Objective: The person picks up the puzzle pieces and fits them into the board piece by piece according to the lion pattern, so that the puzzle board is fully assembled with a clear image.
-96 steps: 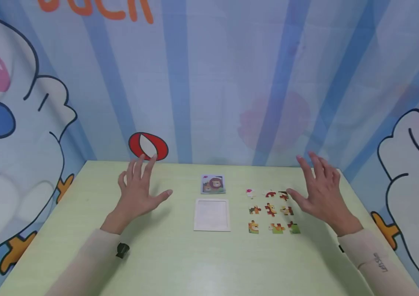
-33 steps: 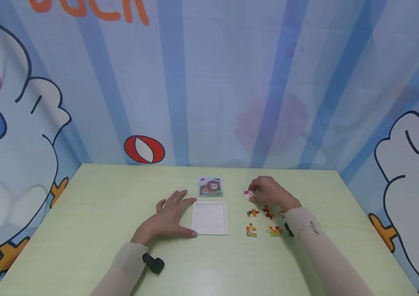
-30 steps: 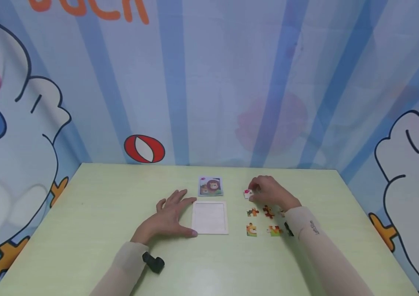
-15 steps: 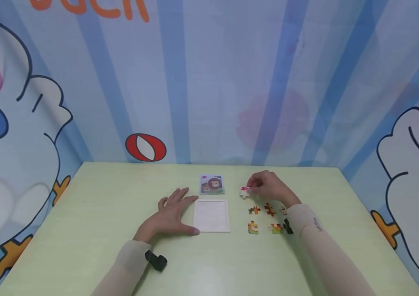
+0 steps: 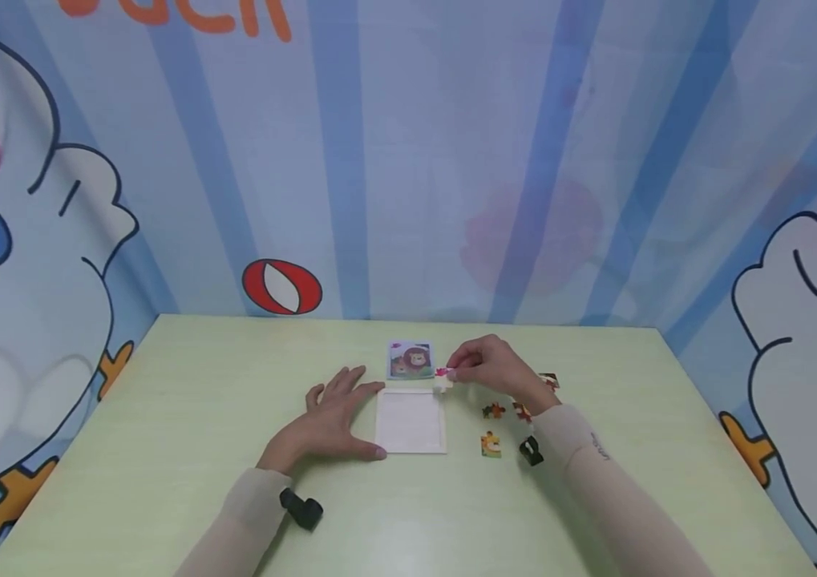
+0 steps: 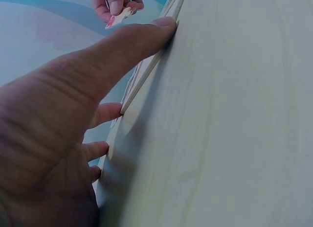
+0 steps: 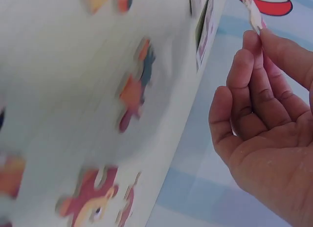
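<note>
A: Look at your edges first. The table's (image 5: 617,401) far edge, with the striped curtain (image 5: 415,160) behind it, lies a little beyond your right hand (image 5: 491,370); a wide stretch of tabletop runs off to that hand's right.

B: Nearer you it is tighter: loose pieces (image 5: 491,445) lie below that hand, some partly hidden by your arm. What about your other side?

A: Your left hand (image 5: 325,429) is spread along the left side of the white frame (image 5: 443,425), thumb at the near corner, forefinger at the far one. It touches the frame without gripping it, and you have broad tabletop to its left.

B: And your puzzle piece (image 5: 442,380)?

A: Your right thumb and forefinger pinch it, the other fingers loosely curled. It juts out left of those fingertips, raised off the table near the frame's far right corner; how high, I can't tell.

B: It looks thin and white, marked with bright pink at one end. Your lion card (image 5: 410,361) lies just left of it, beyond the frame and past your left fingertips.
</note>
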### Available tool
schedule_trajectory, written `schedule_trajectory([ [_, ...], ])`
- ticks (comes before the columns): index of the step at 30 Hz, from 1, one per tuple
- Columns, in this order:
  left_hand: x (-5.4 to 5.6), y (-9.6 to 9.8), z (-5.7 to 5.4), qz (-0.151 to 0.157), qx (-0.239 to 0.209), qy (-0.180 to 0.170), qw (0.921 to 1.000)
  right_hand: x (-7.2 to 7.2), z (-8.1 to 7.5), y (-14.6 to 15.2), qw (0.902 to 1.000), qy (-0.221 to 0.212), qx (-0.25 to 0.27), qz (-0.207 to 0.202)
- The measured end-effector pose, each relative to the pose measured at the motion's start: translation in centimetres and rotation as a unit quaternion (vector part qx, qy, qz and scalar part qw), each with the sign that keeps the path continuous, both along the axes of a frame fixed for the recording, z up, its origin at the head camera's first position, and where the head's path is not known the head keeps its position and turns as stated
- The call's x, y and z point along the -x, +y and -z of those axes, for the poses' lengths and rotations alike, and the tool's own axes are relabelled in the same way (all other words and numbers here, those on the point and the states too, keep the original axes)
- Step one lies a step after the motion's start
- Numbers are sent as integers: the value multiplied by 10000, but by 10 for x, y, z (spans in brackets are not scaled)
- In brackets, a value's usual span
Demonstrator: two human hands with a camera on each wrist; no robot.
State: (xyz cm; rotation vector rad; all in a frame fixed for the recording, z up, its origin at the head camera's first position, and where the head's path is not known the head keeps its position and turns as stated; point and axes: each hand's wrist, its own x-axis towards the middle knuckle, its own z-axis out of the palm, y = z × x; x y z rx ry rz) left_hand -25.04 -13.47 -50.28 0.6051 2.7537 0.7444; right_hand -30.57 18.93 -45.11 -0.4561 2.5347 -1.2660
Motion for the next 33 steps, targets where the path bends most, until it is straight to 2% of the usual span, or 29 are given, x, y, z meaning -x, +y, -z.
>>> schedule_trajectory([
  [6,1,2,0,-29,30,-8,10000,-3,0,-17,9999,-61,-94,93],
  [14,3,2,-1,-18,36,-3,10000,-6,8,-40,9996,-179,-96,220],
  [22,2,2,2,-41,71,-6,10000,-3,18,-63,9982,-302,-330,397],
  [33,3,2,1,-23,12,-51,10000,-2,21,-77,9965,-194,-659,473],
])
